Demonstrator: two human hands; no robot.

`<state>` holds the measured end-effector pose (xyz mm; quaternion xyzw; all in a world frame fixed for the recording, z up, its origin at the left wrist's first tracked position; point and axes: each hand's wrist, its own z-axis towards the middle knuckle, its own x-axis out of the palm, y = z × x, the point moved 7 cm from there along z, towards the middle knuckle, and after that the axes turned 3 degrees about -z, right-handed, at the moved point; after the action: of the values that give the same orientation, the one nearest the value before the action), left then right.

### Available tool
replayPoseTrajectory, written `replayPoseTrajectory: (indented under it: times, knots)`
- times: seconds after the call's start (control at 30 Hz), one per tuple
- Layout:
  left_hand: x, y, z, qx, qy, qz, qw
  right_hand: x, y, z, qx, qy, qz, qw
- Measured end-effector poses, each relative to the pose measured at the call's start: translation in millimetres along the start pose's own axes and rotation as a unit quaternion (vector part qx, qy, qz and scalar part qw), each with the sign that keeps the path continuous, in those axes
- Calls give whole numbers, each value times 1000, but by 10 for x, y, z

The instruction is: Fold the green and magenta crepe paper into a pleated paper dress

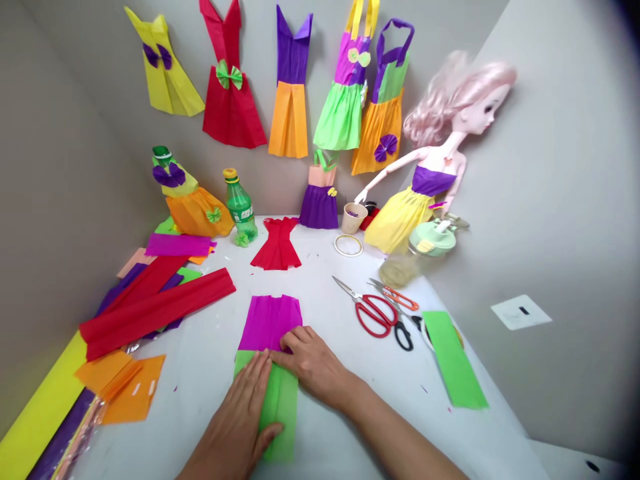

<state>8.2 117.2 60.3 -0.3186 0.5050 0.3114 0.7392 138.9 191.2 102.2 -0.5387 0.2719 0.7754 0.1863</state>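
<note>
A strip of green crepe paper [280, 407] lies lengthwise on the white table [210, 393], with a magenta crepe paper piece [270, 322] meeting its far end. My left hand [240, 407] rests flat on the green strip's left side. My right hand [310, 363] lies across the join, its fingertips pressing on the paper where green meets magenta. Neither hand grips anything. A second green strip [454, 360] lies off to the right, beyond my right forearm.
Red-handled scissors [375, 315] and orange-handled scissors [395, 295] lie right of my hands. Rolled crepe paper sheets [155, 310] pile up at the left. Paper dresses [290, 83] hang on the grey wall behind. A pink-haired doll [425, 160] stands back right.
</note>
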Motion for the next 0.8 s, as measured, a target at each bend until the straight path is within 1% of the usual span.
replayPoseTrajectory:
  times: [0.1, 0.17, 0.3, 0.5, 0.6, 0.67, 0.73, 0.8]
  knots:
    - [67, 29, -10, -6, 7, -16, 1000, 0, -7, -2, -1, -1, 9, 1000]
    - [74, 60, -24, -6, 6, -19, 1000, -5, -37, -13, 6, -9, 22, 1000]
    - [80, 88, -29, -12, 5, -22, 1000, -31, -166, -68, 74, -31, 53, 995]
    - [83, 92, -3, -13, 0, -13, 1000, -35, -249, -185, 150, -4, 75, 986]
    - [90, 94, 5, -19, 4, -20, 1000, -148, -356, -247, 176, 7, 108, 979]
    - [99, 89, 2, -24, 2, -22, 999, -256, -454, -252, 175, 18, 159, 971]
    - [110, 84, -5, -29, -1, -21, 999, -363, -551, -195, 163, 27, 217, 962]
    - [123, 83, -13, -35, 1, -18, 999, -458, -664, -67, 161, 17, 223, 961]
